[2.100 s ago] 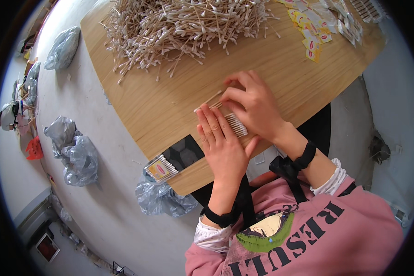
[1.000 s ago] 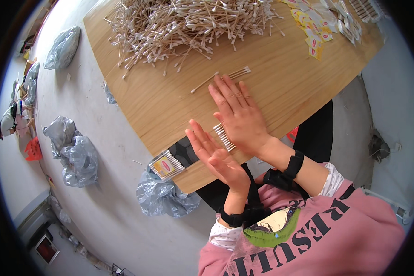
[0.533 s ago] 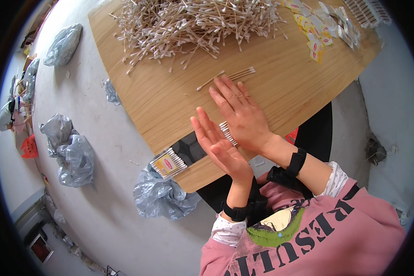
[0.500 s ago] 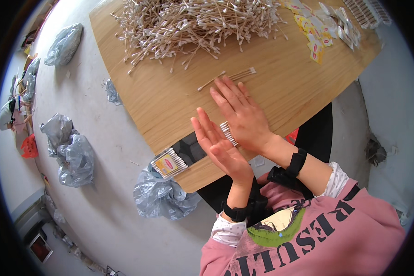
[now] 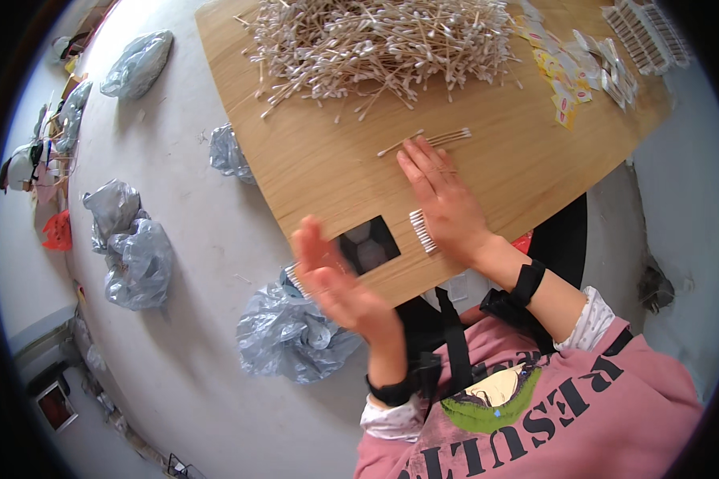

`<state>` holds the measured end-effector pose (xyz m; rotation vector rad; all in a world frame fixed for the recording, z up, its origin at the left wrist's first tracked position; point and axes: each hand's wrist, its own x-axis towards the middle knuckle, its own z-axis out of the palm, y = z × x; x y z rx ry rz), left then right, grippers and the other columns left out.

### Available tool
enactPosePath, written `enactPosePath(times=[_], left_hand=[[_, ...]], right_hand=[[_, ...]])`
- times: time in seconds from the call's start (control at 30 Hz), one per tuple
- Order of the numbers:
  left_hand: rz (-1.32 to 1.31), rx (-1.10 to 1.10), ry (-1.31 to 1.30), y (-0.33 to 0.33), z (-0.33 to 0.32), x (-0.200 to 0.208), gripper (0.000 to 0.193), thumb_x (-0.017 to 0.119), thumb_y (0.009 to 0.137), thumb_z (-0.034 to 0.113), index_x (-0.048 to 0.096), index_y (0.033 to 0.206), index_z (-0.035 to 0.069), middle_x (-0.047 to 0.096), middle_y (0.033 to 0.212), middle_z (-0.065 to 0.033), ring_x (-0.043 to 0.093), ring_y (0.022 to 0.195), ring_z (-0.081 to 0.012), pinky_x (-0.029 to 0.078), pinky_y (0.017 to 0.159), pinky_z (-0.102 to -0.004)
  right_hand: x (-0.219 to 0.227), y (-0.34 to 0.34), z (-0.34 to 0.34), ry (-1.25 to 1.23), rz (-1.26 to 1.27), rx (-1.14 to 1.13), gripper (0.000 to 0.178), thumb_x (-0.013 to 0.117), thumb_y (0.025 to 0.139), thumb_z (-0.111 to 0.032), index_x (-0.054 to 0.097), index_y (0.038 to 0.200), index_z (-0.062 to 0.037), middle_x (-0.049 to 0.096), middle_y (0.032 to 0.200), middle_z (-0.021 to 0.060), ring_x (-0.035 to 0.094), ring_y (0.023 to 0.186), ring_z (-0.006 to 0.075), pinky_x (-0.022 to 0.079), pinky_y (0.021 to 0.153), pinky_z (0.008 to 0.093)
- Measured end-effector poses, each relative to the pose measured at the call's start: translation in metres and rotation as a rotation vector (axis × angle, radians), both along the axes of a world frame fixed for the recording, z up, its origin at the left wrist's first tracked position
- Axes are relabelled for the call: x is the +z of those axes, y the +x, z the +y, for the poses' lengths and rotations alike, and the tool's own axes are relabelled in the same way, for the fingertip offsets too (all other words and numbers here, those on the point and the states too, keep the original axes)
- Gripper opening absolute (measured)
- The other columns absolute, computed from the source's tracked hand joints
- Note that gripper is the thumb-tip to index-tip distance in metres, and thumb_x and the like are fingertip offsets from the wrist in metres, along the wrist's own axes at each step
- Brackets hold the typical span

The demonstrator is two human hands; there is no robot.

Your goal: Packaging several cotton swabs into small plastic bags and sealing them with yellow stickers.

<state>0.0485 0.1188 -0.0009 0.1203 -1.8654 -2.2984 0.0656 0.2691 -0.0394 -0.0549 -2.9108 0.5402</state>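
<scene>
My right hand [image 5: 449, 203] lies nearly flat on the wooden table, its fingers stretched out. Under its palm a row of cotton swabs [image 5: 422, 231] pokes out on the left side. A few loose cotton swabs [image 5: 449, 139] lie at its fingertips. My left hand [image 5: 331, 279], smeared by motion, is raised by the table's near left corner with its fingers extended and nothing visible in it. Between the hands a dark rectangular pad [image 5: 367, 244] sits at the table edge. Behind my left hand white tips of a swab pack [image 5: 292, 276] show; the rest is hidden.
A large heap of cotton swabs [image 5: 383, 52] covers the table's far side. Yellow-and-white packets [image 5: 563, 88] and stacked swab packs [image 5: 643, 36] lie far right. Grey plastic bags [image 5: 291, 335] stand on the floor to the left.
My left hand has moved left, away from my right hand, and now covers most of the swab pack. The dark pad is more exposed. The whole view has shifted slightly.
</scene>
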Motion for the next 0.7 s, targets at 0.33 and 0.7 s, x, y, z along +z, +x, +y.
enactPosePath(times=[0.33, 0.7], left_hand=[[-0.382, 0.04, -1.023, -0.047, -0.082, -0.023, 0.039, 0.049, 0.104, 0.034, 0.06, 0.088, 0.0, 0.062, 0.073, -0.0156, 0.058, 0.067, -0.0321, 0.045, 0.064, -0.0429], [-0.38, -0.096, -0.387, -0.055, -0.089, -0.059, 0.044, 0.046, 0.108, 0.029, 0.064, 0.088, -0.006, 0.067, 0.076, -0.0053, 0.055, 0.068, -0.0085, 0.048, 0.063, -0.0292]], right_hand=[[-0.003, -0.035, -0.072, -0.003, 0.077, 0.011, 0.058, 0.045, 0.091, -0.007, 0.036, 0.148, 0.0033, 0.035, 0.156, 0.018, 0.028, 0.149, 0.031, 0.028, 0.12, 0.0433], [-0.008, -0.051, -0.102, -0.043, 0.108, 0.056, 0.056, 0.045, 0.091, -0.009, 0.039, 0.145, 0.0056, 0.037, 0.155, 0.0196, 0.029, 0.148, 0.0318, 0.028, 0.12, 0.0436]])
